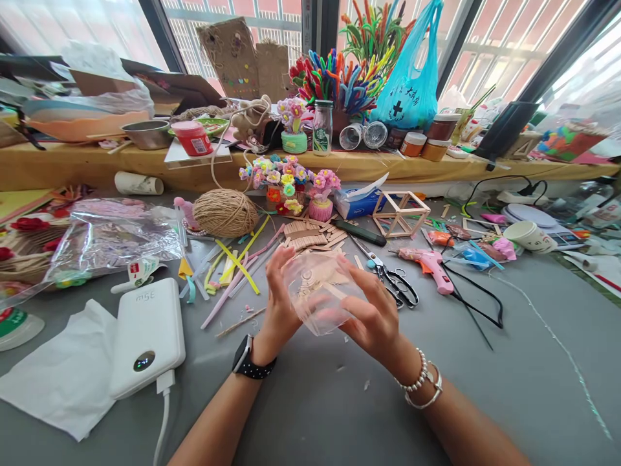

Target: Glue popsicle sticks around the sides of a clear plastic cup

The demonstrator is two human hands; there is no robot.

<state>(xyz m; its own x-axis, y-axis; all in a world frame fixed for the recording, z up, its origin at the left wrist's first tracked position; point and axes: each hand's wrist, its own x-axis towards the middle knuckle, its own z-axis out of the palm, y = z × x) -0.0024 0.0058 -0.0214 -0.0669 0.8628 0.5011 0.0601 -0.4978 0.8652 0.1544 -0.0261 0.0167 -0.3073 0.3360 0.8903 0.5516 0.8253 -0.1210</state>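
Between my two hands is a clear plastic cup (pixel 317 310), tilted and held above the grey table. My left hand (pixel 281 301) is closed around its left side, and my right hand (pixel 376 310) grips its right side with curved fingers. Through the see-through wall I make out pale wooden sticks on the table behind. A pile of wooden craft sticks (pixel 305 236) lies just beyond the cup. Black-handled scissors (pixel 395 285) rest to the right of my right hand, and a pink glue gun (pixel 436 268) lies farther right.
A white power bank (pixel 148 336) with a cable sits at left, by a white tissue (pixel 63 375). Behind are a twine ball (pixel 226 213), pipe-cleaner flowers (pixel 286 178) and a wooden stick cube frame (pixel 402 213). A crowded shelf (pixel 359 169) runs along the back.
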